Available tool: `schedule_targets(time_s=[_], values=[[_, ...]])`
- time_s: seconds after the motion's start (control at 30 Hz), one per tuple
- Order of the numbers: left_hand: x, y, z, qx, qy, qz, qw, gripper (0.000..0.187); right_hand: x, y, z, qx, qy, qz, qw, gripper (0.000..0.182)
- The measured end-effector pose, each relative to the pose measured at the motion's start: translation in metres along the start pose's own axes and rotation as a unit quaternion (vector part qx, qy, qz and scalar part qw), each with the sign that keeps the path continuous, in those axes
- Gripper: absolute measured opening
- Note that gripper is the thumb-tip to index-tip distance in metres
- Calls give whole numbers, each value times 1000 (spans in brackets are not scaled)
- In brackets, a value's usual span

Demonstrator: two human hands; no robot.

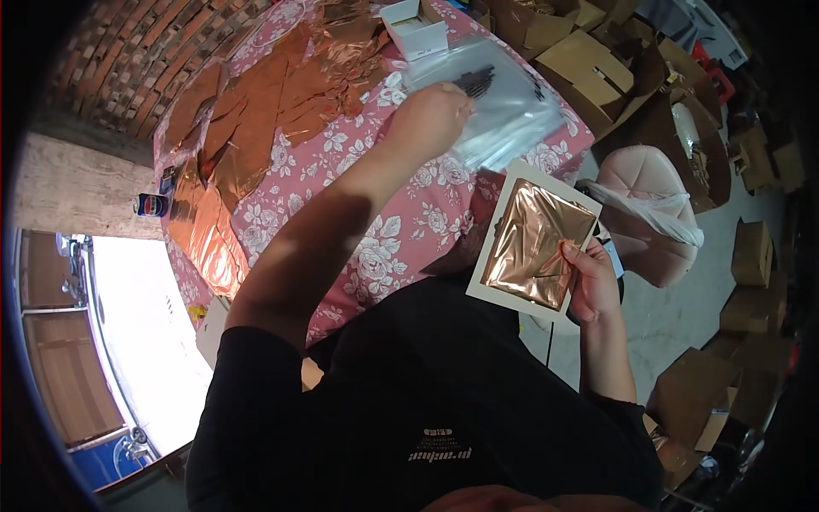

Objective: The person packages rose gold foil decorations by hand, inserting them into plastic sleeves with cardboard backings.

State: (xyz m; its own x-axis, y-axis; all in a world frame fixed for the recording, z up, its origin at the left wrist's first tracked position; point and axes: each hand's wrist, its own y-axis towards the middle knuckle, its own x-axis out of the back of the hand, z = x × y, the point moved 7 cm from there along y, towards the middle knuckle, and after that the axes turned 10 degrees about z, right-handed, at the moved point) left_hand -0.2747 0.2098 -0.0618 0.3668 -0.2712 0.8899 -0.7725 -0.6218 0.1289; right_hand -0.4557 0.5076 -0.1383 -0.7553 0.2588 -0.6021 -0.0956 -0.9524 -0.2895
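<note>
In the head view my right hand (595, 277) grips the lower right edge of a pale card frame (492, 290), thumb on its front. A wrinkled sheet of shiny copper-coloured foil (533, 239) fills the middle of the card. My left hand (431, 119) reaches across the table to a stack of clear plastic bags (512, 128). Its fingers are curled together against the upper bag, and their tips are partly hidden. Dark printed marks show on the bags. Just behind them stands a small white open box (415, 32).
Crumpled copper foil sheets (247, 128) cover the left of the pink floral tablecloth (375, 247). A blue can (151, 205) stands at the left edge, near a bright white panel (141, 333). A cushioned stool (644, 205) and several cardboard boxes (589, 72) are at the right.
</note>
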Motion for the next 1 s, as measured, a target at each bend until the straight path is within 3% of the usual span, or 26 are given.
schedule_targets(time_s=[0.17,0.23,0.37,0.43,0.53,0.63,0.73,0.8,0.87,0.93,1.0], values=[[51,-17,0,21,-92,-89,992,24,-8,-5,13,18,-5,3,1000,31],[82,-43,-4,-35,-69,-165,983,26,-8,-7,16,23,-5,-2,1000,31],[137,-145,-42,-74,94,-141,983,27,-22,-10,19,29,6,21,999,31],[134,-206,-21,49,104,-90,989,27,-23,-9,14,17,3,20,1000,31],[131,-278,-28,59,156,-103,981,30,-32,-3,3,-12,-4,29,1000,31],[90,-325,5,149,35,47,987,37,-45,8,-13,-39,-19,51,998,29],[60,-344,19,147,43,93,984,39,-42,21,-34,-59,-46,66,995,28],[54,-348,25,170,-16,85,982,39,-50,20,-43,-73,-62,73,993,27],[58,-345,21,179,40,-26,983,40,-65,19,-43,-61,-54,46,996,24],[49,-331,12,206,12,-54,977,41,-68,18,-50,-67,-74,48,994,27],[39,-312,3,119,9,-81,990,43,-80,14,-54,-69,-77,35,994,24]])
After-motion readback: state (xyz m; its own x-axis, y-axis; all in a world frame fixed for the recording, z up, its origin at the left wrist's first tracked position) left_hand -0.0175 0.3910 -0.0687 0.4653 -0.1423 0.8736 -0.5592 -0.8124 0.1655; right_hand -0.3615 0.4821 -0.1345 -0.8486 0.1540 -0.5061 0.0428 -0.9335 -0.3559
